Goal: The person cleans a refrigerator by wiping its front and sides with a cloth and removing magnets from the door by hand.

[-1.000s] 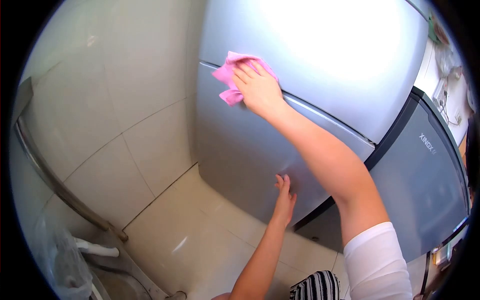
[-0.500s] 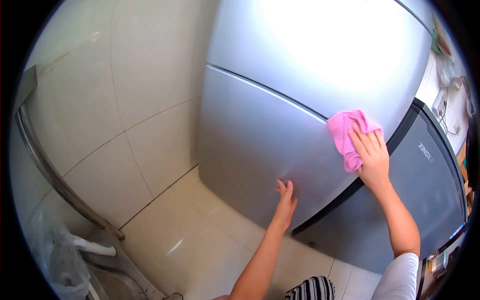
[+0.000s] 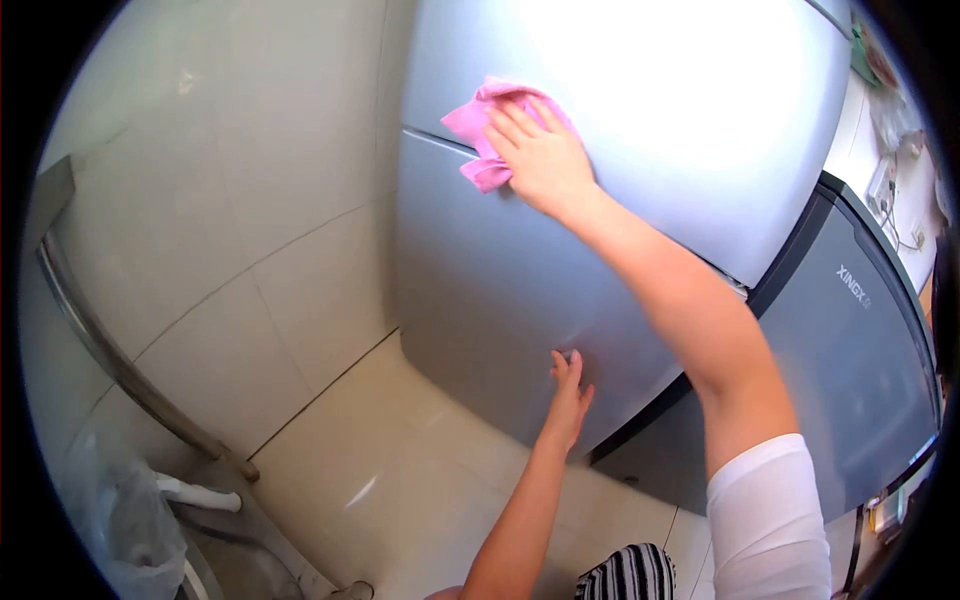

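Observation:
A silver refrigerator [image 3: 500, 270] with two door panels stands in front of me, a dark seam running between them. My right hand [image 3: 545, 160] presses a pink cloth [image 3: 478, 118] flat against the door at the seam's left part. The fingers lie stretched over the cloth, and its edges stick out around them. Lower down, my left hand [image 3: 570, 395] rests its fingertips on the lower door panel. Its fingers are apart and hold nothing.
A dark grey appliance [image 3: 830, 370] marked XINGX adjoins the refrigerator on the right. Tiled wall [image 3: 290, 200] lies left. A metal pipe frame [image 3: 130, 370] and a clear plastic bag [image 3: 130, 530] are at lower left. Beige floor tiles [image 3: 400, 480] show below.
My right hand has slid the pink cloth along the seam, from the door's right side up to its left. My left hand stays in about the same place on the lower panel.

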A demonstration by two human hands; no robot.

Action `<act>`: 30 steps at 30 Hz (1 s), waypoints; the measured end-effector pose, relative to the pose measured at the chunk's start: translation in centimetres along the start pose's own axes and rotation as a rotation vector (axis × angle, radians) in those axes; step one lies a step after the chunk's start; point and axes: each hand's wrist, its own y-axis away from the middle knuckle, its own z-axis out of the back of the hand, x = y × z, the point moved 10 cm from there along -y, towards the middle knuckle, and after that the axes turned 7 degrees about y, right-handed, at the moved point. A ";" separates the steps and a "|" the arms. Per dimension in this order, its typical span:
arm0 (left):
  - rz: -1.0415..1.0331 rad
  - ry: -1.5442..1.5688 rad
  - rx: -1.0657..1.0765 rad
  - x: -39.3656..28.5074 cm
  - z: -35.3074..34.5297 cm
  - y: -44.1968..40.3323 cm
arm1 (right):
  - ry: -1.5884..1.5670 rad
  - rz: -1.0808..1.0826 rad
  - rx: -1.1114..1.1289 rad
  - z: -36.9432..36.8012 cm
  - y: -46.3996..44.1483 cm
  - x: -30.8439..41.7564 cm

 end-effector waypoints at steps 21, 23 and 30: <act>-0.824 -0.442 -0.365 -18.9 1.2 1.5 | -0.198 0.054 0.025 10.3 20.9 -2.8; -1.020 -0.601 -0.339 -24.4 -2.3 0.1 | -0.209 0.047 -0.008 10.5 21.0 -3.0; -1.144 -0.839 -0.380 -30.0 -11.0 -1.3 | -0.239 0.036 -0.078 10.7 21.4 -3.3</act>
